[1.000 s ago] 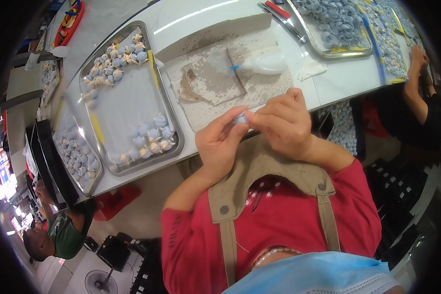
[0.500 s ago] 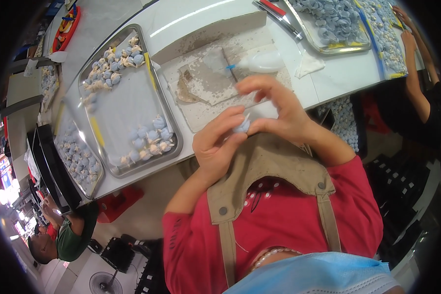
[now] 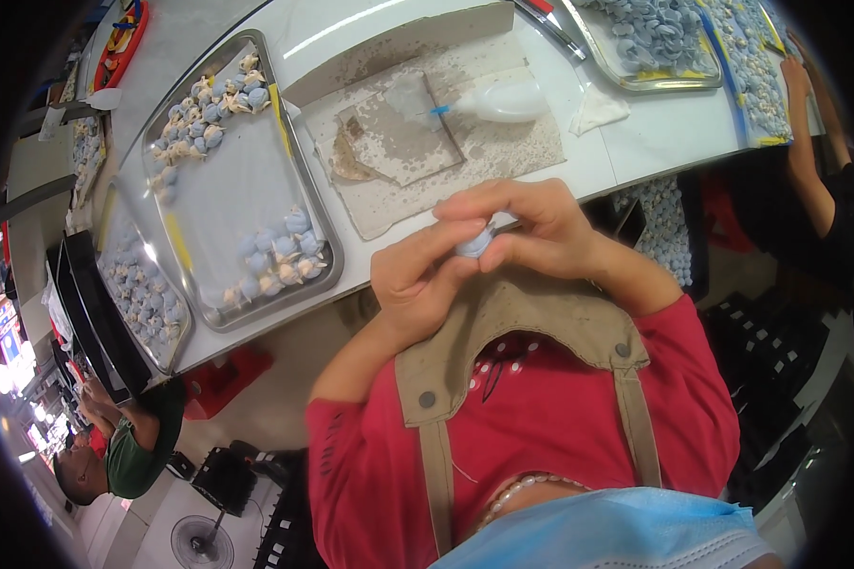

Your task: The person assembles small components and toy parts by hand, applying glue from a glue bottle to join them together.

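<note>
Close in front of my chest, my left hand (image 3: 416,283) and my right hand (image 3: 547,230) hold a small rounded light-blue piece (image 3: 475,245) between their fingertips. Both hands are closed around it, and the fingers hide much of its shape. Just beyond them on the table is a flat, stained cardboard box (image 3: 381,211). On the cardboard lies a white squeeze bottle (image 3: 509,101) with a blue tip. To the left stands a paper-lined steel tray (image 3: 335,270), with blue-and-cream pieces (image 3: 280,254) at its near end and more at its far end.
A second tray (image 3: 626,85) of loose blue parts stands at the far right, near a crumpled white cloth (image 3: 598,112) and pen-like tools (image 3: 562,34). Another tray (image 3: 182,332) of pieces sits left. A co-worker's arms (image 3: 805,161) reach in at right; another person (image 3: 133,455) is lower left.
My right hand's raised fingers have come down and closed over the blue piece, meeting the left fingers. The view has shifted slightly.
</note>
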The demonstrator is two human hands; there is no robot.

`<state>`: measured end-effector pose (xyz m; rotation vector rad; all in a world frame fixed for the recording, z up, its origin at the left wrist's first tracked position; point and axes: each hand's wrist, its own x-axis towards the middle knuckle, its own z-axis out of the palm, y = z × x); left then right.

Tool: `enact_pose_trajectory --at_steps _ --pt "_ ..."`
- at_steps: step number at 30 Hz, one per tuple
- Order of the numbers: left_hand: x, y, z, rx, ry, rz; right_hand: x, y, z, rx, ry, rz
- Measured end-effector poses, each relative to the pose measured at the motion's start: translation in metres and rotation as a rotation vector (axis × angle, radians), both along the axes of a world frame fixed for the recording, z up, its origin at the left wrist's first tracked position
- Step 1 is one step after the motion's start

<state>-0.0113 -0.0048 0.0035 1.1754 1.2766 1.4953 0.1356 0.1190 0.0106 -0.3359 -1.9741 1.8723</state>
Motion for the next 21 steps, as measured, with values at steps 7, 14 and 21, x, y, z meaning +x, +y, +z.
enact_pose_trajectory --at_steps 7,14,21 --pt "0.005 -0.004 0.004 0.004 0.034 -0.011 0.004 -0.012 -0.001 0.069 0.133 -0.113" --pt "0.007 -0.011 0.013 0.006 0.097 -0.023 0.007 -0.017 0.002 0.034 0.225 -0.084" --pt "0.015 -0.021 0.033 0.014 0.178 -0.077 0.017 -0.027 0.000 -0.153 0.312 0.024"
